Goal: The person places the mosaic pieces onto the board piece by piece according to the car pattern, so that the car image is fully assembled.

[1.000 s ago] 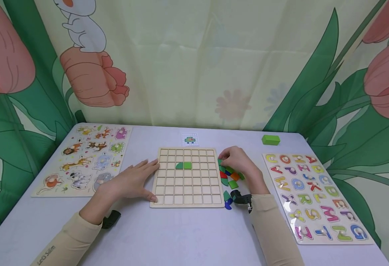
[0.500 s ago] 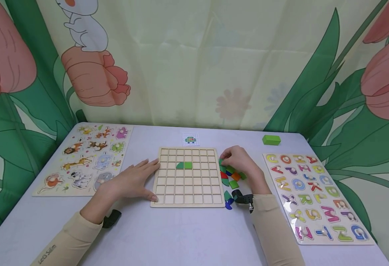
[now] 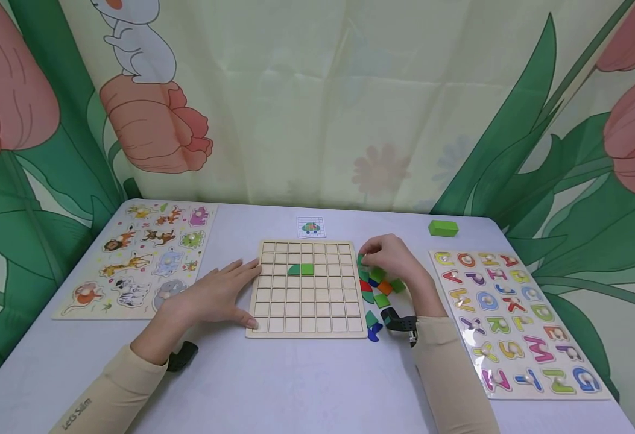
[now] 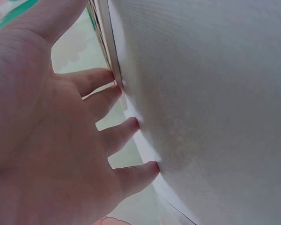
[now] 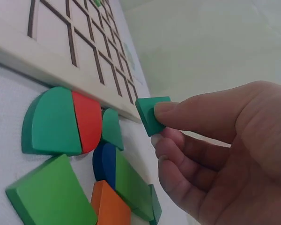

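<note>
A pale wooden grid board lies mid-table, with a dark green quarter-round piece and a light green square side by side in its cells. At the board's left edge rests my left hand, fingers spread and straight, the thumb at the near left corner. Just off the right edge, my right hand pinches a small dark green piece between thumb and fingers; its full outline is partly covered. Below that hand lie loose pieces, among them a red one, an orange one and a light green square.
Behind the board lies a small picture card. An animal puzzle is on the left, a letter puzzle on the right, and a green block at the back right. Blue pieces lie by the near right corner.
My right hand has risen slightly with the dark green piece, leaving more of the light green pieces beneath it visible. The left hand stays at the board's edge.
</note>
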A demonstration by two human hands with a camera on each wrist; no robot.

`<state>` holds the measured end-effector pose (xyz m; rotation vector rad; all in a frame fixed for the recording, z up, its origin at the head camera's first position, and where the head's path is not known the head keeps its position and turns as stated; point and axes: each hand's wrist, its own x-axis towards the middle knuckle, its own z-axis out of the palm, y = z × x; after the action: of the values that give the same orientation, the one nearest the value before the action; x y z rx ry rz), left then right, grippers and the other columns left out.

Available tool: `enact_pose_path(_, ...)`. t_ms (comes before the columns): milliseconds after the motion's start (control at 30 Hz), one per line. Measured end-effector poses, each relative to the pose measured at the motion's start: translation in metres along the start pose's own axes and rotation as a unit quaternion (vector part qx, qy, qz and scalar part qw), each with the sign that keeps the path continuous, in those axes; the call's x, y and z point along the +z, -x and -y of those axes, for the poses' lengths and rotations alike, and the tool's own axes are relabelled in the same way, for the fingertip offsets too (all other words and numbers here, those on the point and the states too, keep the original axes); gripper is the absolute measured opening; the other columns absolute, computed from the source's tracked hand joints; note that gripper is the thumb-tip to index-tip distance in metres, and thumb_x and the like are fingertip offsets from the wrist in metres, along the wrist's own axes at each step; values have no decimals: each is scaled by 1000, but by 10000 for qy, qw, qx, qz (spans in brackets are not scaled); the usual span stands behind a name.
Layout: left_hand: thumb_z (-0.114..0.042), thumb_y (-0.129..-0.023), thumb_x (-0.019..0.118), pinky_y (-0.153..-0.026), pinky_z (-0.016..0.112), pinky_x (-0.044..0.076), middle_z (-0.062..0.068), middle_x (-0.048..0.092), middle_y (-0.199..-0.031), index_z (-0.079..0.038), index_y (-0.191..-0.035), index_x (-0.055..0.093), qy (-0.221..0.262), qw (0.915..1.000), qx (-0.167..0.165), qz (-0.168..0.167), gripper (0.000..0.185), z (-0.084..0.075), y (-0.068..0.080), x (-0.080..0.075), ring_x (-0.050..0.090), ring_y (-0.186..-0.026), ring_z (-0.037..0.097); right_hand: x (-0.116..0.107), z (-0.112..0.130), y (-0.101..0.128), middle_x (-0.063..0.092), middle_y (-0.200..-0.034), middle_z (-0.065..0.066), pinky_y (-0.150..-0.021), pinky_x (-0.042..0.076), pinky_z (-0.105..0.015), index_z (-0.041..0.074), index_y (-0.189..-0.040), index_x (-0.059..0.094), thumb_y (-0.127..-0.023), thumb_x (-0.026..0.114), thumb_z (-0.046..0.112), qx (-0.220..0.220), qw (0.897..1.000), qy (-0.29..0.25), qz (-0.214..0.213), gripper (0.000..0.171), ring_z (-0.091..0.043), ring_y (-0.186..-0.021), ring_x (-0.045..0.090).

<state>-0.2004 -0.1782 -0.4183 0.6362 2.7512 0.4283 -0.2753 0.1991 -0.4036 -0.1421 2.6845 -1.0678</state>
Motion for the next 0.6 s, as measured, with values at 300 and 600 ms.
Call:
enact_pose_path(300,-70,-64,79,-116,70,21,2,20,-168,-15,-157,29,51,10000,17,2,119,-1,0,-1,18,-154,39,5,15,1,66,-95,-10,-71,50,-28,7,-102,74,-90,70,16,-316,9990,-312,-99,15,-23,-85,56)
enact_pose_path(600,-70,-63,79,-117,70,21,2,20,-168,-15,-157,29,40,10000,0,-4,120,-1,-1,-1,17,-154,38,21,25,-3,68,-92,-9,-71,55,-27,6,-98,75,-88,72,13,-372,9967,-723,-21,13,-21,-81,58)
